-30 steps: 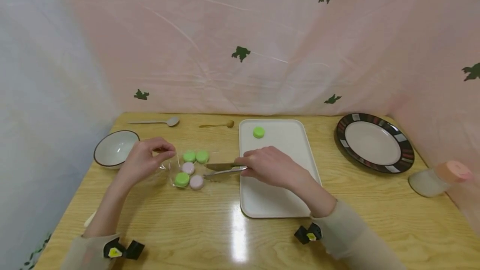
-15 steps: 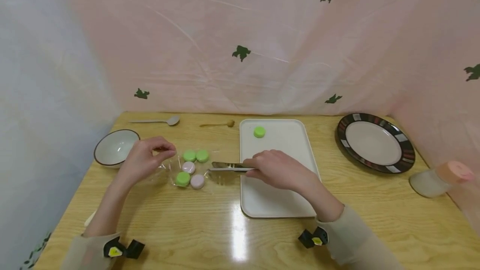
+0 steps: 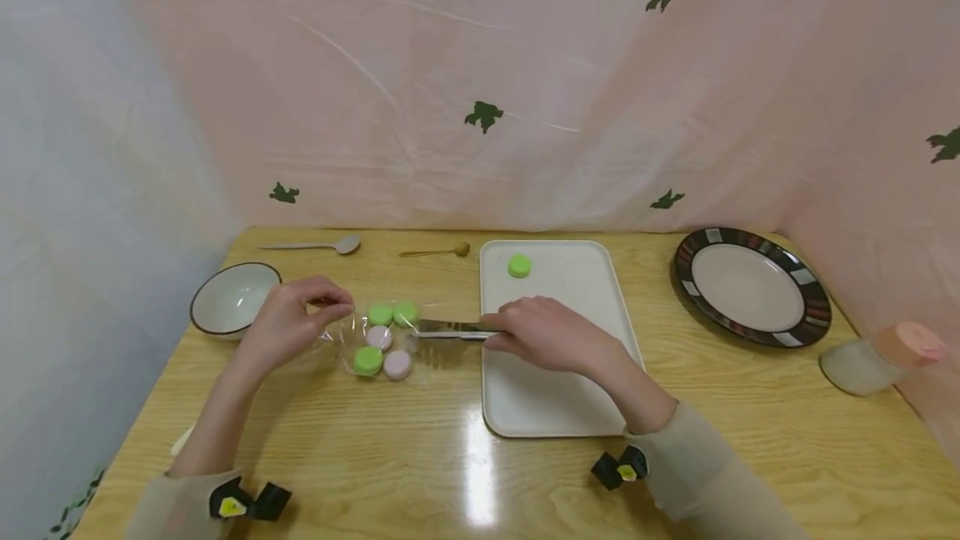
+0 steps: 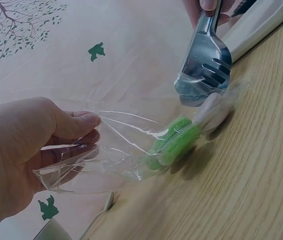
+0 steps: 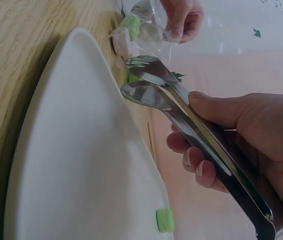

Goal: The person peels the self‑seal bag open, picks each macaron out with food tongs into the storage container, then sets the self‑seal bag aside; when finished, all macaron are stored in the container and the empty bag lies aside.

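Observation:
A clear plastic bag [image 4: 116, 137] holds several green macarons [image 3: 368, 361] and lilac macarons [image 3: 397, 365]. My left hand [image 3: 288, 319] pinches the bag's left end between thumb and fingers, lifting that end off the table in the left wrist view. In my right hand [image 3: 551, 336] are metal tongs [image 5: 194, 127], one tip slotted like a fork and the other spoon-like. Their arms are pressed close together, and I see no macaron between the tips. The tips overlap the bag's right end in the left wrist view. One green macaron [image 3: 519, 266] lies on a white tray [image 3: 555, 411].
Behind my left hand stands a white bowl [image 3: 236, 298] with a dark rim. A spoon [image 3: 347, 245] and a small golden utensil [image 3: 435, 252] lie at the back. On the right are a dark-rimmed plate [image 3: 746, 286] and a jar [image 3: 862, 365] with a pink lid.
The tongs' arms have come closer together, and the tips have shifted slightly right and away from me. My left hand keeps its pinch on the bag, nearly still.

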